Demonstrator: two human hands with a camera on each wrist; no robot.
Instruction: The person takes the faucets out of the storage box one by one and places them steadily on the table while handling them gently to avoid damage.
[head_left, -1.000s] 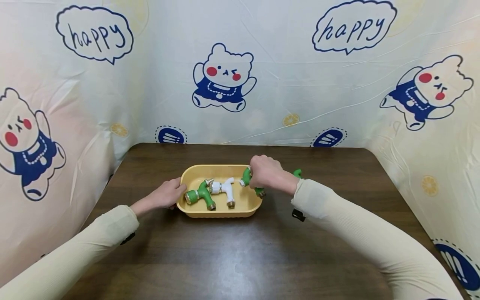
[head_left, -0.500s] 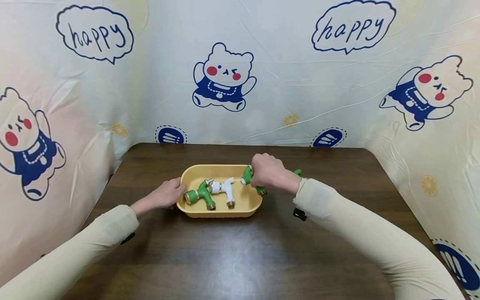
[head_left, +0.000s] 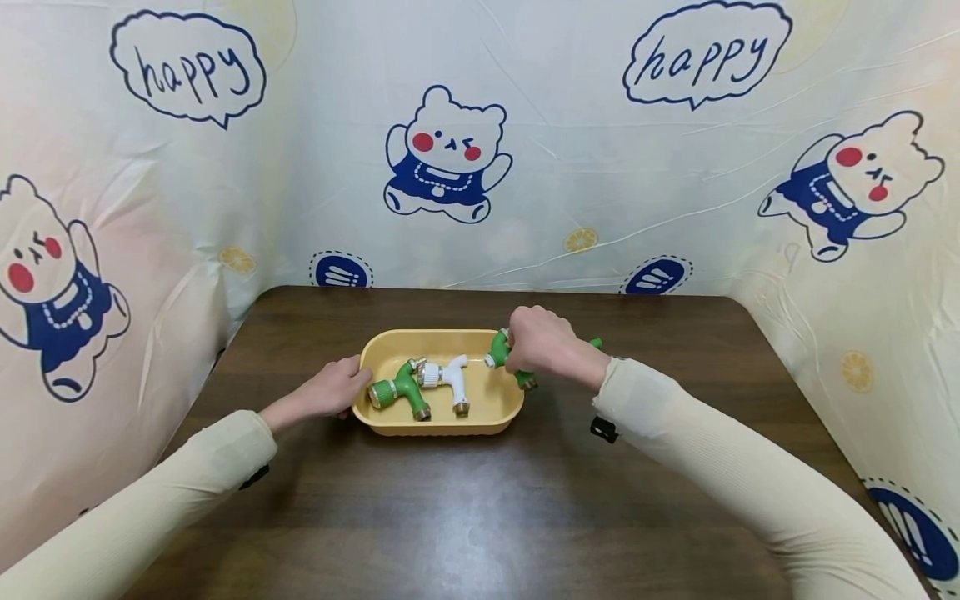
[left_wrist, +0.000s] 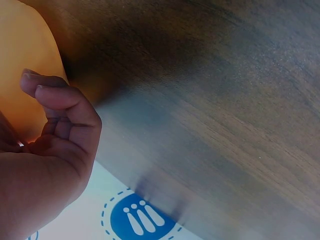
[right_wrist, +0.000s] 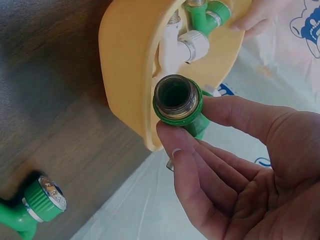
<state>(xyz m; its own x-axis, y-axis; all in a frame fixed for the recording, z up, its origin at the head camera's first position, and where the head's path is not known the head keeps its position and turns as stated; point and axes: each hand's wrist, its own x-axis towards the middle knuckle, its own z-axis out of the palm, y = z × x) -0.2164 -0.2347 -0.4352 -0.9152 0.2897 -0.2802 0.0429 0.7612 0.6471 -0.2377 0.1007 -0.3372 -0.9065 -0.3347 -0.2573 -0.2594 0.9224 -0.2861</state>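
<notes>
A yellow plastic basin sits on the table, its left rim held by my left hand. Inside it lie a green tap with a ribbed knob, at the left, and a white tap near the middle. My right hand pinches another green tap above the basin's right end. In the right wrist view, thumb and fingers grip that tap near its threaded brass end, which faces the camera. The right hand covers much of the tap in the head view.
One more green tap lies on the dark wooden table, mostly hidden behind the right wrist in the head view. A printed cloth surrounds the table's back and sides.
My right hand has shifted slightly to the right with the green tap in its grip. The left hand, the basin and the taps in it have stayed put.
</notes>
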